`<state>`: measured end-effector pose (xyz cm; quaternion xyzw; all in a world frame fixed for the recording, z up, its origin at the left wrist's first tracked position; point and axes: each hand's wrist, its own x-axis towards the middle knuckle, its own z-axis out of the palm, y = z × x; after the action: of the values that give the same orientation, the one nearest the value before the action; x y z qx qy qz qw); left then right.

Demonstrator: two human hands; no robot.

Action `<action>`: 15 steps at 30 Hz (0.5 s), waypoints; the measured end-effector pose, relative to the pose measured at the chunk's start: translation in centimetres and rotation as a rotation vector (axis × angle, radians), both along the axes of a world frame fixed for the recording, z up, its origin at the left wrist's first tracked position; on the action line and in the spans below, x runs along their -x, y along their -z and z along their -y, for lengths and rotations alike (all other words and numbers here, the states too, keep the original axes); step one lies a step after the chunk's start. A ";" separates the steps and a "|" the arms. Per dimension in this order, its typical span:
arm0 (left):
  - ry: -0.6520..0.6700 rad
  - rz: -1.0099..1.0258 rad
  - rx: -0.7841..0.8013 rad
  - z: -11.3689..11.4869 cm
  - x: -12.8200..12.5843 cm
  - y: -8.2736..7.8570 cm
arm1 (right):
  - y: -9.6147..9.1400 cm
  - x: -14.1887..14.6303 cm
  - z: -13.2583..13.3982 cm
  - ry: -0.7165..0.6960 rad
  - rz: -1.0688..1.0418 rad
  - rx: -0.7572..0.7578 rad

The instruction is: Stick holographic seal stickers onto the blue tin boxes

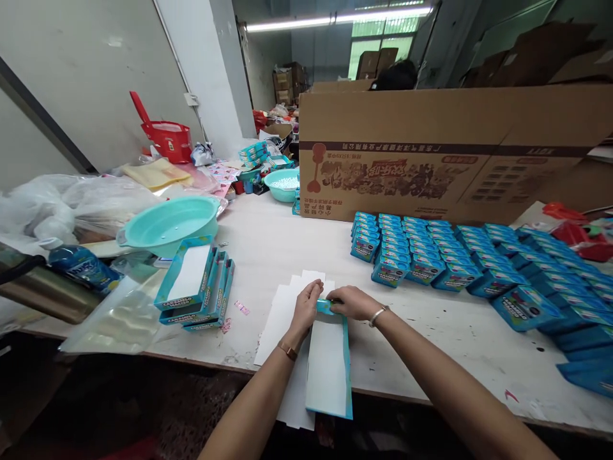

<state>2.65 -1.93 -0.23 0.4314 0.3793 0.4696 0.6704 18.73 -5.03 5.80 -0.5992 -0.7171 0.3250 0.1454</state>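
A flat blue carton blank (328, 367), white on its inner face, lies lengthwise over the table's near edge on a stack of white blanks (282, 313). My left hand (306, 306) pinches the blank's far end flap. Fingers curled, my right hand (352, 301) presses the same flap from the other side. Both wrists wear bracelets.
Rows of several finished blue boxes (421, 252) fill the table to the right, in front of a large cardboard carton (431, 153). Half-folded blue trays (198, 287) lie at the left, beside a teal basin (170, 223), plastic bags and a bottle (83, 267).
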 end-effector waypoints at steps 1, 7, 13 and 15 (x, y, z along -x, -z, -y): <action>-0.004 -0.008 -0.003 -0.1 -0.2 0.0 | -0.5 0.3 -0.7 -0.033 0.065 0.021; -0.060 -0.031 -0.035 -0.1 -0.7 0.0 | -1.9 1.6 -2.6 -0.137 0.269 0.061; -0.108 -0.014 -0.059 1.0 -1.3 -0.3 | -1.7 1.6 -2.5 -0.144 0.318 0.074; -0.109 -0.021 -0.055 1.1 -1.3 -0.4 | -1.5 1.8 -2.5 -0.146 0.361 0.055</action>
<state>3.96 -3.03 0.22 0.4333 0.3961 0.5114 0.6276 16.96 -2.56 7.28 -0.5979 -0.7639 0.2415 -0.0259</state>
